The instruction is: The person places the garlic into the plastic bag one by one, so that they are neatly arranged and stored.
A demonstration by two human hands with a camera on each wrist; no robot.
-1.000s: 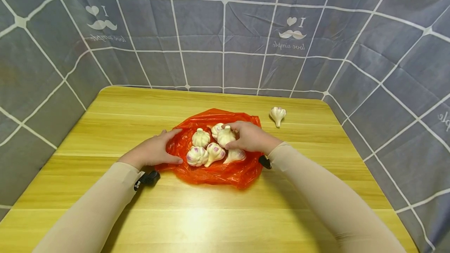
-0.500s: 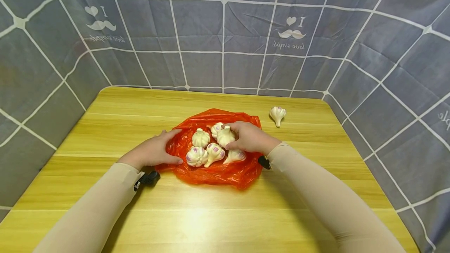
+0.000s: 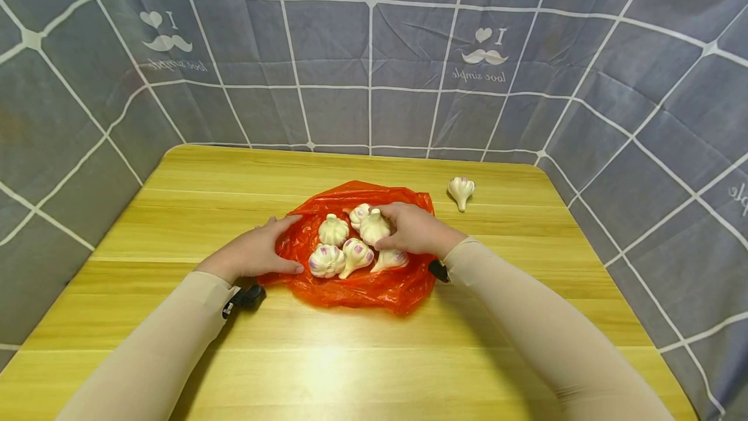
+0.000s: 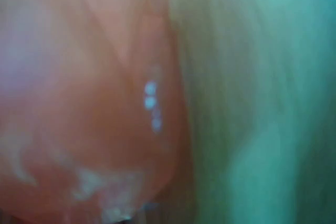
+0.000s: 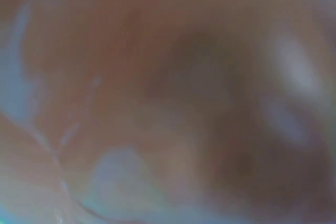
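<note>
In the head view a red plastic bag (image 3: pixel 374 294) lies spread on the table, with several white, purple-tinged garlic bulbs on it. My right hand (image 3: pixel 417 229) grips one garlic bulb (image 3: pixel 374 229), its stem pointing up, between thumb and fingers at the right of the cluster. At the bag's left edge rests my left hand (image 3: pixel 257 249), thumb and fingers spread apart over the red plastic. Nearest to it are a stem-up bulb (image 3: pixel 334 230) and a purple-streaked bulb (image 3: pixel 326 260). Both wrist views are blurred; the left one shows shiny reddish plastic (image 4: pixel 105 129).
Beyond the bag, at the back right, a single garlic bulb (image 3: pixel 461 192) lies on the wooden table (image 3: pixel 327 369). A grey curtain (image 3: pixel 333 44) with white grid lines stands behind the table and along both sides.
</note>
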